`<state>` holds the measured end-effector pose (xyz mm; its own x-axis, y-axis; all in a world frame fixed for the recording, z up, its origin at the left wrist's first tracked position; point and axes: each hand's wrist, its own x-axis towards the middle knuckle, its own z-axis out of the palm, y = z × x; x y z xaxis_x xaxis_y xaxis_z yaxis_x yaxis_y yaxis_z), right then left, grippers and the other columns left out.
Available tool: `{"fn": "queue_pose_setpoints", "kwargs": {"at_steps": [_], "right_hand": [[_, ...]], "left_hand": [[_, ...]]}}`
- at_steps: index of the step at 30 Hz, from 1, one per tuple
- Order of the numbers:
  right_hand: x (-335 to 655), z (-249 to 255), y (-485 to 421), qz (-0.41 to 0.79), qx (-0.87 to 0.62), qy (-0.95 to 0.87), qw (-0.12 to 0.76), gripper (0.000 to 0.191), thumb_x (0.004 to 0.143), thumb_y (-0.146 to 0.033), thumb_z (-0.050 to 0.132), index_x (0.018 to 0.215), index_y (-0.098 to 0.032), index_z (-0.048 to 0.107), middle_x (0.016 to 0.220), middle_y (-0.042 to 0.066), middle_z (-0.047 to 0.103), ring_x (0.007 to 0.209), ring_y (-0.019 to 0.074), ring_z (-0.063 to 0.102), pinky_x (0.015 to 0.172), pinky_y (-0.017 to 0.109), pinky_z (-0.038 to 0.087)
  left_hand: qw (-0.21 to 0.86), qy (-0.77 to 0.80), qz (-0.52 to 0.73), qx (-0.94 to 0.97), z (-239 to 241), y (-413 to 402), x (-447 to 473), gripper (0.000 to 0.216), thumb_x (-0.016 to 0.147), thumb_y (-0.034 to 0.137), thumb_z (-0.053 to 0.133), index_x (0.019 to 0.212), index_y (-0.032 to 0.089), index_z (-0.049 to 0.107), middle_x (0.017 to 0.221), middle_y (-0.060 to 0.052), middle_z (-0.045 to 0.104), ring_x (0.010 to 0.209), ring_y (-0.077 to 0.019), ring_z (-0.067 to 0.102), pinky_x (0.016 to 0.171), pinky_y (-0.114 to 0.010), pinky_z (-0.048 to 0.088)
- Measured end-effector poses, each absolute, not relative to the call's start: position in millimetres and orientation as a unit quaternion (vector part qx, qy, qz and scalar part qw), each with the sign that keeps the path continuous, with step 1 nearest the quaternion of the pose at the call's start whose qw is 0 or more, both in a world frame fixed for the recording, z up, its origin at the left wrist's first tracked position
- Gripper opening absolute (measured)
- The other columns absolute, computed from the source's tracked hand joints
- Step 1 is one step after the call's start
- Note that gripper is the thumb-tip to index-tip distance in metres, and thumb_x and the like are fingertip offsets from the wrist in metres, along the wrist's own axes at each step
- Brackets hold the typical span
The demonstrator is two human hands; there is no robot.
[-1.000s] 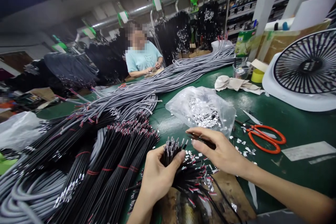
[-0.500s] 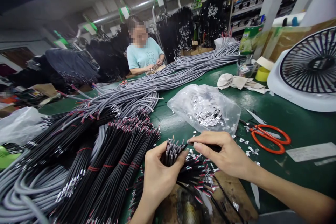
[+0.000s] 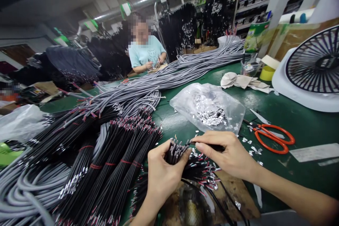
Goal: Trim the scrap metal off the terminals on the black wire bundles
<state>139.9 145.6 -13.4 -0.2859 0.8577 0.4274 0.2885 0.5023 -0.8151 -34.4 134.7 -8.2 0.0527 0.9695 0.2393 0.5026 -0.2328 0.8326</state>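
My left hand (image 3: 165, 167) is closed around a bundle of thin black cables (image 3: 177, 151), its cut grey ends pointing up. My right hand (image 3: 225, 150) pinches a slim dark tool (image 3: 215, 146), perhaps tweezers. The tool's narrow tip meets the right edge of the cable ends, beside my left thumb. Most of its body is hidden in my palm. Below my hands, loose black cables (image 3: 202, 173) with red and white stripped wire ends fan out over a brown board (image 3: 235, 194).
Tied bundles of black cables (image 3: 113, 169) and grey cables (image 3: 148, 84) cover the left and back. A plastic bag of foil scraps (image 3: 182, 100), orange-handled scissors (image 3: 275, 137) and a white fan (image 3: 291, 95) lie ahead and right. A co-worker (image 3: 147, 54) handles small items across the table.
Both hands stay almost in place, with the tool tip still at the cable ends. The view has shifted slightly. Across the table, the co-worker's hands have moved a little.
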Motion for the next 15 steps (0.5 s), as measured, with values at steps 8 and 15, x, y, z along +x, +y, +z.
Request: {"fn": "queue_pose_setpoints", "kwargs": {"at_steps": [8, 15], "right_hand": [[144.6, -12.5, 147.8, 0.326, -0.386, -0.747, 0.433, 0.020, 0.085, -0.026, 0.054, 0.096, -0.022, 0.070, 0.077, 0.001, 0.069, 0.067, 0.0124, 0.060, 0.062, 0.026, 0.044], [140.2, -15.8, 148.1, 0.403, -0.394, -0.690, 0.454, 0.019, 0.076, -0.032, 0.065, 0.089, -0.019, 0.068, 0.081, 0.001, 0.065, 0.069, 0.0117, 0.056, 0.060, 0.023, 0.042]], "left_hand": [[0.454, 0.513, 0.367, 0.630, -2.7, 139.1, -42.4, 0.024, 0.070, 0.033, 0.067, 0.061, 0.011, 0.061, 0.055, 0.001, 0.052, 0.053, -0.0099, 0.044, 0.050, -0.021, 0.037], [0.522, 0.477, 0.381, 0.595, -0.8, 137.3, -43.6, 0.024, 0.068, 0.031, 0.069, 0.058, 0.012, 0.058, 0.055, 0.002, 0.048, 0.052, -0.0087, 0.041, 0.049, -0.021, 0.035]]}}
